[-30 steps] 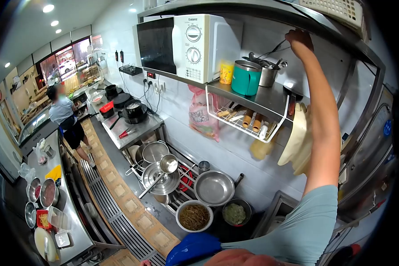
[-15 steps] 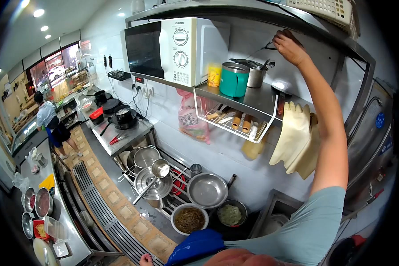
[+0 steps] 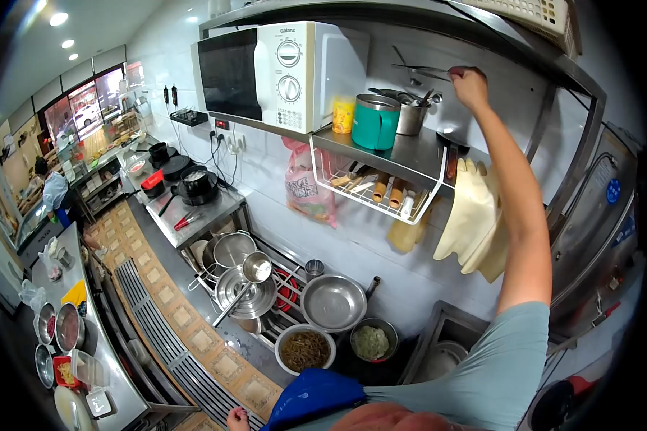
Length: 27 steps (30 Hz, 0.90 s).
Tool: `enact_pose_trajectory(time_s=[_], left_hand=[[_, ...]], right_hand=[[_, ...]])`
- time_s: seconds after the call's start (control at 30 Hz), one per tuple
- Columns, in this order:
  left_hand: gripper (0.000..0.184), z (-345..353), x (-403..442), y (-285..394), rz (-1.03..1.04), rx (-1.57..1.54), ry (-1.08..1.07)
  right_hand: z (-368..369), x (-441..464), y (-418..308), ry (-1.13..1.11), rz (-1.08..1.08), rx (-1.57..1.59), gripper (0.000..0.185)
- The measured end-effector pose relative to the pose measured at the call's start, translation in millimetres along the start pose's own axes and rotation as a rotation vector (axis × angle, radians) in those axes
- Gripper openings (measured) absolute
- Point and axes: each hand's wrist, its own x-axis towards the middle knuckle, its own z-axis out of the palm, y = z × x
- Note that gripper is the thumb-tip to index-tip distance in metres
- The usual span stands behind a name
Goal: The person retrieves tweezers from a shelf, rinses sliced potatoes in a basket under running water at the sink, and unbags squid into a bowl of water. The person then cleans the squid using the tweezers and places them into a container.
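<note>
High above the shelf [image 3: 428, 152], my right hand [image 3: 469, 85] is closed on the end of a thin metal utensil [image 3: 430, 72], which looks like tongs. The utensil points left over a steel container [image 3: 410, 119] filled with spoons and other cutlery. Beside that container stand a green lidded mug [image 3: 375, 123] and a yellow cup [image 3: 343, 115]. My left hand [image 3: 237, 419] shows only in part at the bottom edge, low and far from the shelf, its fingers curled with nothing visible in them.
A microwave [image 3: 284, 75] sits left of the mug. Rubber gloves [image 3: 469, 215] hang under the shelf by my right forearm. Below are a steel pan [image 3: 333, 303], a bowl of brown strips [image 3: 305, 350] and a sink [image 3: 449, 345]. Another person [image 3: 54, 192] stands far left.
My right hand has come down slightly and left, and the utensil has swung from slanting down to nearly level, above the container. The other person has moved farther away.
</note>
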Motion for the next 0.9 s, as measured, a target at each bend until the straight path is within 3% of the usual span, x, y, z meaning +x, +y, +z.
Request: enact_pose_trajectory(time_s=[0.07,0.13,0.27,0.3,0.37,0.47,0.57,0.6,0.63,0.67,0.7,0.73,0.77,0.8,0.83,0.87,0.9], left_hand=[[0.027,-0.9,-1.0,0.2,0.024,-0.07,0.005],[0.027,-0.6,-1.9,2.2,0.059,-0.168,0.017],[0.026,-12.1,2.4,6.5,-0.018,-0.056,-0.035],[0.026,-11.1,1.7,7.0,0.0,-0.033,-0.03],[0.025,-12.4,2.0,5.0,0.039,0.022,-0.005],[0.023,-13.1,-3.8,-3.8,0.15,0.166,0.05],[0.023,-6.7,4.4,-24.3,0.614,0.81,0.258],[0.018,-10.5,-3.5,-23.4,0.5,0.518,0.223],[0.015,-20.6,-22.0,28.8,0.397,0.215,0.221],[0.014,-23.5,-28.3,58.5,0.316,0.102,0.233],[0.013,-41.7,-47.7,127.0,0.047,-0.179,0.165],[0.014,-57.1,-43.1,129.4,0.14,-0.308,0.059],[0.018,-66.6,-46.0,136.1,0.034,-0.31,0.034],[0.022,-84.1,-48.6,153.5,0.169,-0.345,0.004],[0.029,-88.8,-46.6,146.5,0.163,-0.52,-0.068],[0.035,-114.6,-53.3,171.7,0.284,-0.509,-0.13],[0.045,-141.3,-66.9,197.8,0.327,-0.52,-0.136]], right_hand=[[9.3,-7.7,0.5,-0.242,0.513,0.206,0.018],[25.0,-13.5,10.8,-0.24,0.584,0.262,0.017],[11.1,-1.6,6.1,-0.23,0.705,0.371,0.018],[3.6,2.4,2.9,-0.228,0.706,0.375,0.018],[-10.6,8.7,-7.6,-0.009,0.517,0.65,0.02],[-70.9,-2.4,-57.8,-0.088,0.401,0.578,0.021],[-126.3,-40.5,-87.1,-0.123,0.213,0.406,0.025],[-149.7,-61.8,-111.7,-0.092,0.18,0.424,0.025],[-161.6,-83.8,-120.4,-0.09,0.195,0.524,0.026],[-174.8,-109.8,-158.5,0.009,0.211,0.535,0.026],[-182.0,-141.9,-182.9,-0.071,0.32,0.692,0.027],[-190.2,-173.8,-207.2,-0.139,0.444,0.837,0.029],[-182.1,-204.9,-247.0,-0.06,0.394,0.908,0.026],[-162.5,-247.7,-273.8,-0.089,0.48,1.049,0.021],[-155.4,-291.0,-313.5,-0.346,0.452,1.174,0.017],[-145.0,-331.0,-355.2,-0.699,0.402,1.355,0.014],[-147.4,-371.9,-423.5,-0.965,0.496,1.614,0.012]])
